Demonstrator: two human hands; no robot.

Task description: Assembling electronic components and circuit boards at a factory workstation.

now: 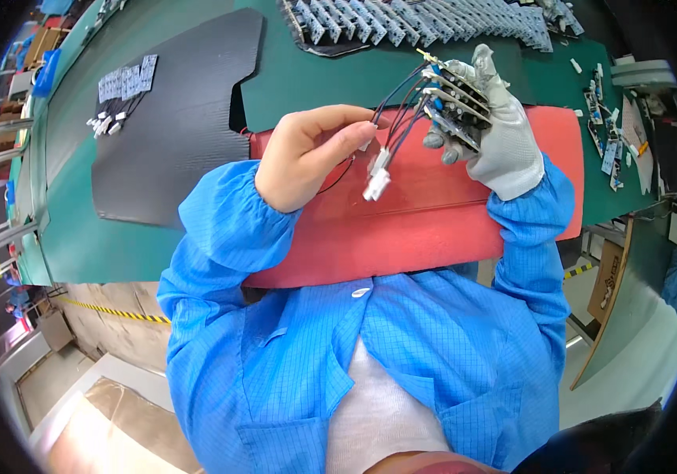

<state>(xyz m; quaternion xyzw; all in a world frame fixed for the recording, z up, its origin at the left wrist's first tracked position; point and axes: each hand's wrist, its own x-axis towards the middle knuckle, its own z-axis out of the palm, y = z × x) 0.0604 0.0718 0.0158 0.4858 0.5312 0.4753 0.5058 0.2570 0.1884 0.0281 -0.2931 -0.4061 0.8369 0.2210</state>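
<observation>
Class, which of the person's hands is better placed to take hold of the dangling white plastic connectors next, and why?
Probably the left: the bare left hand already pinches the thin wires beside the white plastic connectors, while the gloved right hand is full of small circuit boards.

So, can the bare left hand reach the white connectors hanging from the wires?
Probably yes. The left hand already pinches the wires just above the white connectors, which hang free over the red mat. Nothing lies between them.

Two hands (one gloved), one red pad, two black mats.
</observation>
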